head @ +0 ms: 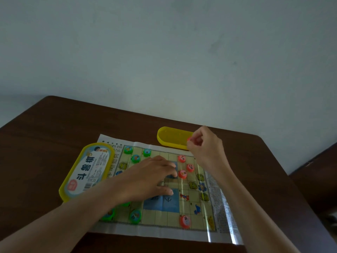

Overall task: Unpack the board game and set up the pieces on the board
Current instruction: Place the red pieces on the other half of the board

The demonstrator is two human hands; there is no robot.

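A paper game board (191, 207) lies flat on the brown table (54, 143). Several green round pieces (135, 158) sit on its left side and several red round pieces (182, 174) on its right. My left hand (153, 178) rests palm down on the middle of the board with fingers spread. My right hand (204, 143) hovers over the right end of the yellow case tray (169, 137), pinching a red piece (189, 138) between thumb and fingers.
The yellow case lid (87, 170) with a printed label lies on the board's left edge. A pale wall stands behind the table. A dark piece of furniture (319, 172) shows at the right edge.
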